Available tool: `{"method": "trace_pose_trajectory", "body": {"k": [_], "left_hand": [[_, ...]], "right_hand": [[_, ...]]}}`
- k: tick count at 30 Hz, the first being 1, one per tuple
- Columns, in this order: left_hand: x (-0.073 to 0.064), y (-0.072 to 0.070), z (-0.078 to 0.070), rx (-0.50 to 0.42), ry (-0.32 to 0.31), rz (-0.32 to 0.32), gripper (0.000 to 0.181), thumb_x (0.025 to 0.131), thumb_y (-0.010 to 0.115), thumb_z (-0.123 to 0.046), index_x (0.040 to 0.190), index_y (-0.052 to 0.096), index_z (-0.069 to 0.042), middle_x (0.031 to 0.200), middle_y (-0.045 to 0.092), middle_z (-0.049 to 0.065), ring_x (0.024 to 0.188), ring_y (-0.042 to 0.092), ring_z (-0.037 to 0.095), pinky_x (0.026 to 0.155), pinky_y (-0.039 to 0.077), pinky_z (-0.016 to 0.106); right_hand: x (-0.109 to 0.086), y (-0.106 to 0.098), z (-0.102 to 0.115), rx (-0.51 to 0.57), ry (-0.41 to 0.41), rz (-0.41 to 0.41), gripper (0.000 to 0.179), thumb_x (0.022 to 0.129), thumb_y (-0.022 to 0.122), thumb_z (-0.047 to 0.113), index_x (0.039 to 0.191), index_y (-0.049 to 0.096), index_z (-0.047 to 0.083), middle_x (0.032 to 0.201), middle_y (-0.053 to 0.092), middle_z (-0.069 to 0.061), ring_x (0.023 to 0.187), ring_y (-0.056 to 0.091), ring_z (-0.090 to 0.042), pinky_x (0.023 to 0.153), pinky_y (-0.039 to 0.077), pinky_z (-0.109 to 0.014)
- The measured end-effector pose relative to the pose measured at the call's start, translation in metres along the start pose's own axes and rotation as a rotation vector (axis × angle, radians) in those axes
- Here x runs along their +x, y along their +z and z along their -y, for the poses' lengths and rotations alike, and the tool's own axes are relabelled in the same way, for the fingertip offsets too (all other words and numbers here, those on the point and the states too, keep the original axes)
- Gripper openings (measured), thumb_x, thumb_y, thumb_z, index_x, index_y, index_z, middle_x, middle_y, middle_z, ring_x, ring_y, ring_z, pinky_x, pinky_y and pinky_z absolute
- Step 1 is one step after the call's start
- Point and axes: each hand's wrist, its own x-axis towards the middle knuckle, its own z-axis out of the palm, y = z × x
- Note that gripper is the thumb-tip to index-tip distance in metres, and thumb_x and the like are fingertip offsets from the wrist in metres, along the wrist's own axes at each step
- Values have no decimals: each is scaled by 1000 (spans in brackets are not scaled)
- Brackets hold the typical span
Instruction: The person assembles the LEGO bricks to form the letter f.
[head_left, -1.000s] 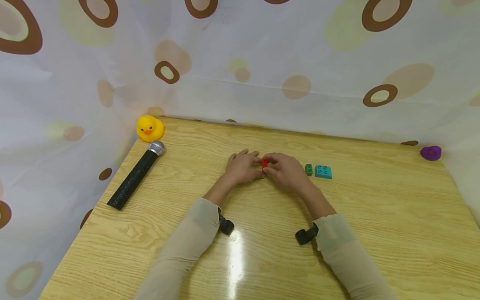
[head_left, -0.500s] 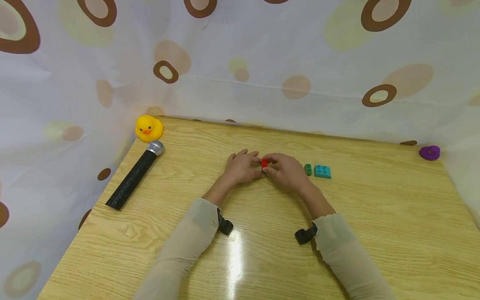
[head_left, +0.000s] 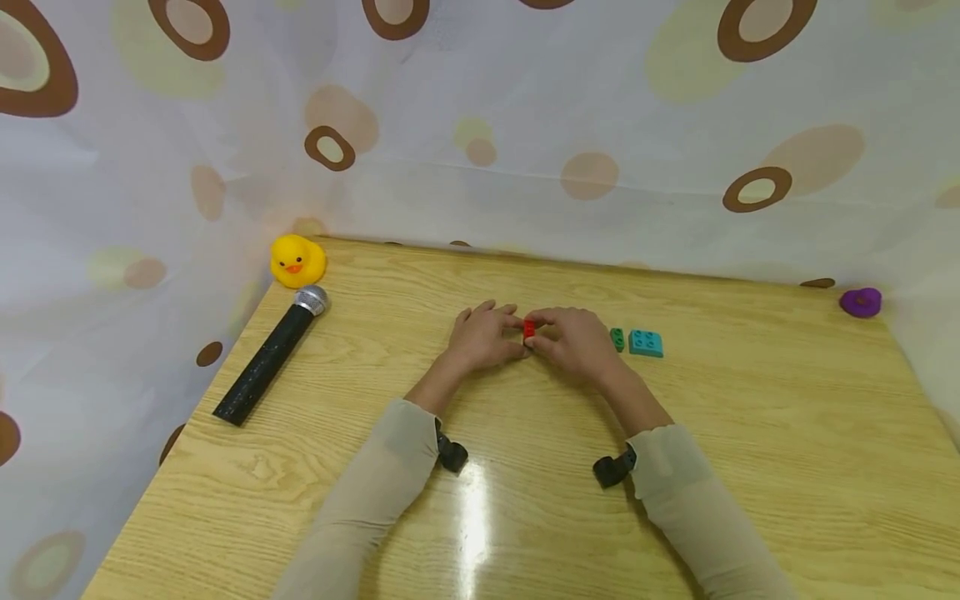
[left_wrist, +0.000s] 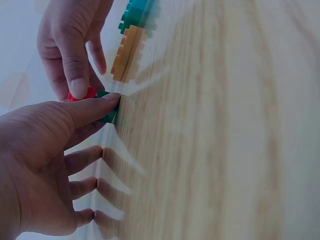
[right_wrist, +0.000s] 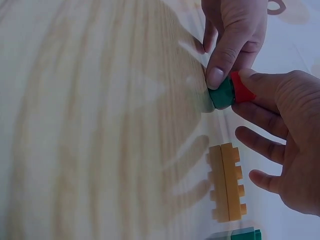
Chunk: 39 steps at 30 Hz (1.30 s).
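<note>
Thumb and index finger of my left hand [head_left: 480, 337] pinch a green toy brick [right_wrist: 221, 95] down at the tabletop. Its other fingers are spread, tips touching the table. From the right, my right hand [head_left: 573, 342] pinches a red toy brick [head_left: 528, 329] that sits on top of the green one. Whether the two are fully pressed together cannot be seen, as fingertips cover part of both. An orange brick [right_wrist: 227, 182] lies on the table beside the right hand in the wrist views; the head view does not show it.
Past the right hand lie another green brick [head_left: 617, 339] and a teal brick [head_left: 646, 342]. On the left of the wooden table [head_left: 750, 400] are a black microphone [head_left: 266, 362] and a yellow rubber duck [head_left: 297, 261]. A purple object [head_left: 861, 302] sits at the far right, near the patterned curtain [head_left: 450, 192].
</note>
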Motion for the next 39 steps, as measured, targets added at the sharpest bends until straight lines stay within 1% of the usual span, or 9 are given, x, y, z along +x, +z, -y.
{"method": "trace_pose_trajectory", "body": {"k": [6,12,16,21,23,25,30,37,39], "left_hand": [[0,0,-1,27,0,19,49,92,73,-44,137,65,-29,161,42,-1,156,24,30,124,15,59],[0,-3,-2,58,-1,10,51,92,73,-46,140,63,-30,161,42,-2,156,25,30,124,18,59],[-1,-5,-1,42,13,42,54,92,72,-47,142,61,-29,163,40,0,156,23,32,124,17,61],[-2,-11,1,10,60,68,56,93,71,-46,144,59,-27,162,41,6,155,24,37,123,17,63],[-3,-14,1,-12,76,74,57,93,72,-44,145,59,-24,160,44,7,154,26,38,123,20,62],[-3,-17,2,-33,85,82,58,93,73,-42,145,58,-22,156,49,7,152,33,36,122,26,57],[-4,-23,1,-91,70,117,64,92,76,-38,149,53,-19,151,55,5,144,47,28,117,39,48],[-5,-22,-1,-132,31,115,73,92,75,-40,156,44,-22,158,47,5,148,41,28,118,38,49],[-5,-21,-1,-148,33,100,72,93,75,-39,156,44,-23,158,47,6,147,42,28,117,39,49]], "right_hand": [[1,-1,-1,-63,-32,-16,34,96,71,32,127,73,16,116,76,-9,103,70,-34,103,48,-56],[1,-1,-1,-84,-57,-45,37,95,72,33,128,72,17,117,76,-6,110,69,-34,108,43,-60],[-1,0,-1,-91,-54,-47,38,95,73,35,129,72,18,114,77,-5,110,69,-34,110,41,-61],[-3,-1,-1,-79,-47,-58,38,94,73,34,129,72,17,112,78,-5,109,69,-34,110,40,-62],[-3,-1,0,-67,-40,-59,39,94,73,34,130,71,17,112,78,-5,108,69,-33,111,39,-62],[-2,-2,1,-64,-30,-51,41,95,73,34,131,70,16,112,78,-5,109,69,-33,113,36,-64],[-1,-2,2,-70,-11,-23,43,96,72,34,134,68,16,113,78,-5,112,68,-34,117,27,-67],[-1,-3,-7,-42,-19,-9,54,96,70,38,145,57,20,118,76,-5,115,67,-34,120,21,-67],[-3,-7,-11,-33,-17,-13,55,97,70,38,147,55,20,119,75,-6,116,67,-34,119,24,-66]]}}
